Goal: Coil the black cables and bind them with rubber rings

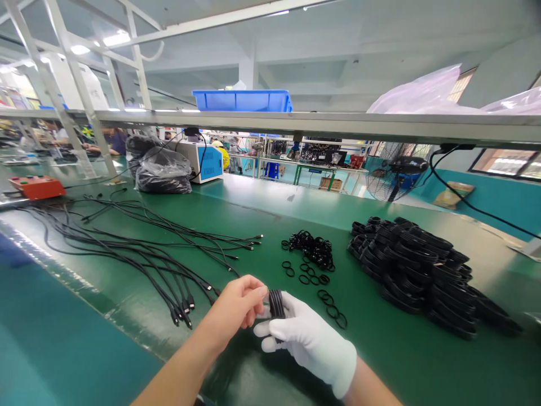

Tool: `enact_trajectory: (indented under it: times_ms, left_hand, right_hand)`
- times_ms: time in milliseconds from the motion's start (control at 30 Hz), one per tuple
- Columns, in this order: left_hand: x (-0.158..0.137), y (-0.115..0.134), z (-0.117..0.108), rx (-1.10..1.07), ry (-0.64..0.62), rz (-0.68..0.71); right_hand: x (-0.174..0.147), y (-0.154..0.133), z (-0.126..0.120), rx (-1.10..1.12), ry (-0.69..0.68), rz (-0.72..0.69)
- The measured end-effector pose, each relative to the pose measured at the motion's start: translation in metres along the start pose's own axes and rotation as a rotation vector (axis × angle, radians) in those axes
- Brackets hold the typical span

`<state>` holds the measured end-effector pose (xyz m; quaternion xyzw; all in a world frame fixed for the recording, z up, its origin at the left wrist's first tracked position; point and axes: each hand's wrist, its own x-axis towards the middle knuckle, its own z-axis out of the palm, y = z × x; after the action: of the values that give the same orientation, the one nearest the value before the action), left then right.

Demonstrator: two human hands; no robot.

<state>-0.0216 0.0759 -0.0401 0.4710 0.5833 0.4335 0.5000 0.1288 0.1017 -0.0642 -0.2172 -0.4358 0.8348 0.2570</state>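
Note:
A black cable wound into a small coil (276, 304) is held over the near edge of the green table. My right hand (306, 335), in a white glove, grips this coil between thumb and fingers. My bare left hand (243, 299) is closed at the coil's left side, thumb and fingertips against it; its grip is partly hidden. Just past my hands lie several loose black rings (310, 273) and a heap of similar black rings (313, 248). Left of my hands, long black cables (147, 254) stretch across the table, several connector ends (181, 313) pointing towards me.
On the right is a large pile of coiled black cables (414, 265). Bagged black items (163, 169) stand beside a blue-and-white machine (205, 160). An orange control box (37, 187) sits far left. Overhead, a shelf (338, 123) carries a blue bin (243, 101). People are in the left background.

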Motion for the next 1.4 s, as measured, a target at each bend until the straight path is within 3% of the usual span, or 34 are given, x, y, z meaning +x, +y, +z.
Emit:
enact_trajectory:
  times_ms: [167, 300, 567, 667, 767, 833, 933, 1067, 1233, 1400]
  left_hand:
    - [-0.013, -0.003, 0.006, -0.094, 0.073, -0.014]
    - [-0.017, -0.005, 0.013, -0.124, -0.033, -0.027]
    - [-0.014, -0.014, 0.013, -0.166, -0.089, -0.008]
    - [-0.015, -0.012, 0.01, 0.066, 0.049, 0.056]
    - [-0.017, -0.014, 0.011, 0.334, 0.295, 0.285]
    - [-0.019, -0.02, 0.014, 0.43, 0.332, 0.428]
    - [-0.019, -0.03, 0.019, 0.513, 0.385, 0.532]
    - [-0.016, -0.035, 0.021, 0.484, 0.48, 0.521]
    - [-0.009, -0.036, 0.02, 0.36, 0.463, 0.436]
    - [-0.001, -0.034, 0.02, 0.388, 0.449, 0.491]
  right_hand:
    - [0.0, 0.001, -0.002, 0.069, -0.03, 0.008]
    - [0.002, 0.002, 0.001, -0.024, -0.02, 0.002]
    - [0.002, 0.007, -0.003, -0.056, -0.006, 0.014]
    - [0.0, 0.006, -0.005, 0.017, -0.048, 0.027]
    - [-0.001, 0.005, -0.004, 0.058, -0.096, 0.059]
    - [0.0, 0.005, -0.002, 0.033, -0.112, 0.055]
    - [0.003, 0.008, -0.002, -0.011, -0.109, 0.033]
    - [0.004, 0.012, -0.004, 0.004, -0.141, 0.025]
    - [0.005, 0.014, -0.006, 0.032, -0.132, 0.013]
    - [0.006, 0.012, -0.008, 0.029, -0.126, 0.005]
